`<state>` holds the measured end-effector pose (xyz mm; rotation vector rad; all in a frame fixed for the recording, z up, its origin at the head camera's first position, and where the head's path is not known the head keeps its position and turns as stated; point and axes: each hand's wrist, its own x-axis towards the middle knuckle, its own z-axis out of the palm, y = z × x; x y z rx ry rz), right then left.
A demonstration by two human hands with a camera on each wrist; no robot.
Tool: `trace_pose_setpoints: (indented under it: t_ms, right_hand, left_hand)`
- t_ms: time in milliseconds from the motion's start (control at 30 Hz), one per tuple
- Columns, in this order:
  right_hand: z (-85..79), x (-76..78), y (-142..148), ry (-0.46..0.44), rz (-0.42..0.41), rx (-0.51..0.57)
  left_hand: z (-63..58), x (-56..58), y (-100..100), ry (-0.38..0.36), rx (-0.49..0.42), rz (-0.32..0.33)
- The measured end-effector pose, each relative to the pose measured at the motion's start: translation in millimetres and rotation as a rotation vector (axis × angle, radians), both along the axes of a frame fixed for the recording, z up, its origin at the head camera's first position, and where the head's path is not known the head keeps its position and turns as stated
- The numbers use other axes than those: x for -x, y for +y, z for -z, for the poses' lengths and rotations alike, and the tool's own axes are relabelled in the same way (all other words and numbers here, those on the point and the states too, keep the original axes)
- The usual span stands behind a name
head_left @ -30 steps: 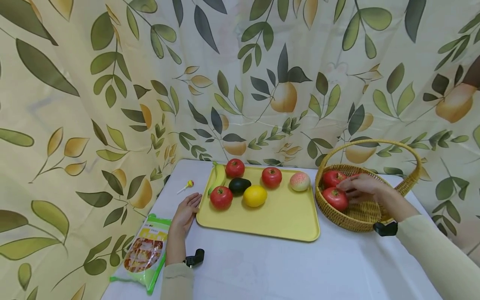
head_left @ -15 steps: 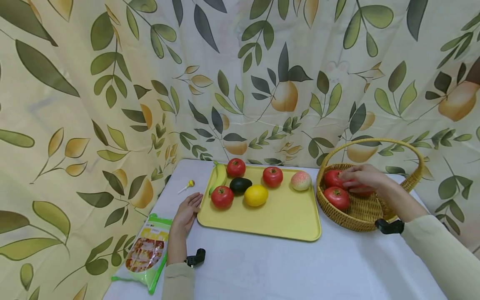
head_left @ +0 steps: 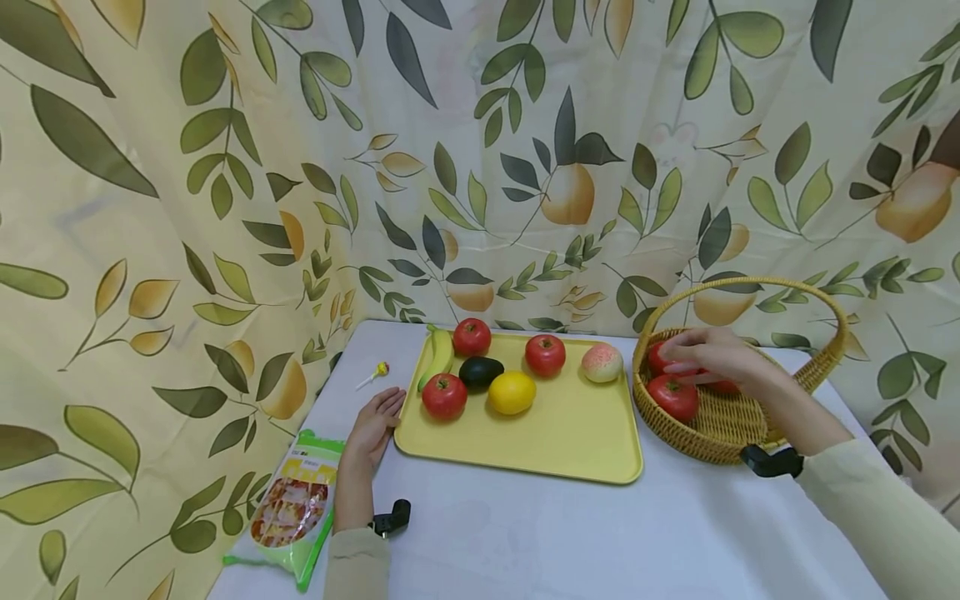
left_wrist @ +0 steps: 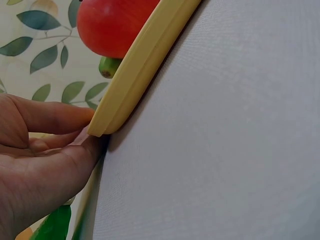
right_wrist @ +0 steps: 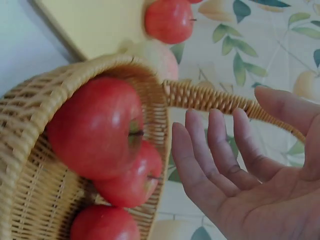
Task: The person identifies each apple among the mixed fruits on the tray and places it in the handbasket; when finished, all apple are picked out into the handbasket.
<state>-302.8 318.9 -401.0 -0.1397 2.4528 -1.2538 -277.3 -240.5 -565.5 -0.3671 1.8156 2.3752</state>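
Note:
A yellow tray [head_left: 555, 433] carries bananas [head_left: 437, 358], several red apples [head_left: 444, 396], an avocado [head_left: 480, 372], a lemon [head_left: 512, 392] and a peach [head_left: 602, 362]. My left hand [head_left: 372, 427] is at the tray's left edge; in the left wrist view its thumb and fingers pinch the rim [left_wrist: 125, 95]. Above the wicker basket [head_left: 712, 450] on the right is my right hand [head_left: 708, 357], holding nothing. The right wrist view shows its fingers [right_wrist: 222, 145] spread and slightly bent, apart from the apples [right_wrist: 97, 127] in the basket.
A lollipop [head_left: 373, 374] lies left of the tray. Beside my left forearm lies a green-and-white snack bag [head_left: 288, 508]. The basket's tall handle [head_left: 738, 283] arches behind my right hand. A leaf-patterned cloth [head_left: 510, 167] hangs behind the white table.
My right hand has moved slightly left over the basket, above the apples at its left side. The left hand stays at the tray's edge.

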Motion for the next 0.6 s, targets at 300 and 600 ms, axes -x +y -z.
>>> trace_pose_setpoints:
  t_ms: [300,600]
  right_hand:
    - [-2.6,-2.3,-20.2,-0.007,-0.023,0.044]
    - [-3.1,0.0,-38.6,-0.020,-0.067,0.067]
  left_hand:
    - [1.4,0.9,-0.6,-0.011,-0.001,-0.004]
    - [1.0,1.3,0.3,-0.007,0.003,-0.017]
